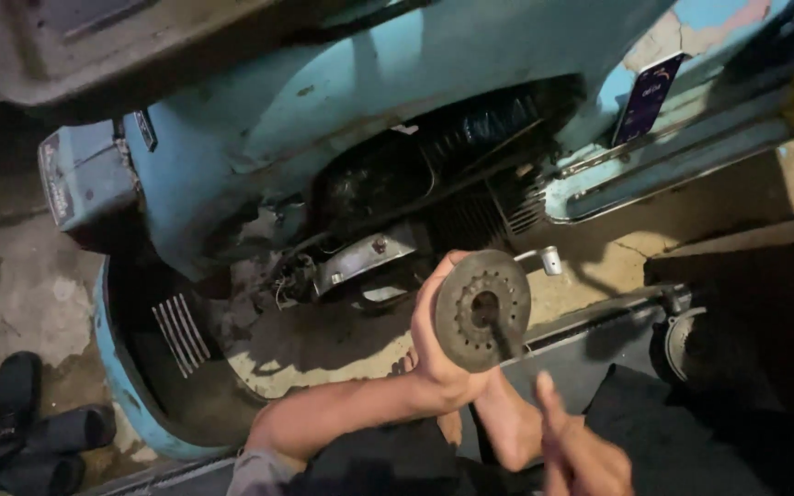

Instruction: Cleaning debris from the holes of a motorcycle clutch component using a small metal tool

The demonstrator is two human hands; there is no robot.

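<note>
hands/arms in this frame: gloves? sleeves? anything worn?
Both hands bare, no gloves. Left hand: forearm uncovered up to a grey short sleeve at the frame's bottom edge. Right hand: only hand and fingers show, partly blurred. No watch, ring or band visible on either.

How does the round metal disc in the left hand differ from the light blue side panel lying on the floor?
The metal disc is small, flat, round and dark rusty grey; the blue side panel is far larger, curved and painted light blue. The disc is held up on edge by the left hand; the panel rests on the floor, hollow side up. The disc has a ring of small holes; the panel has slotted vents. Both look worn.
</note>
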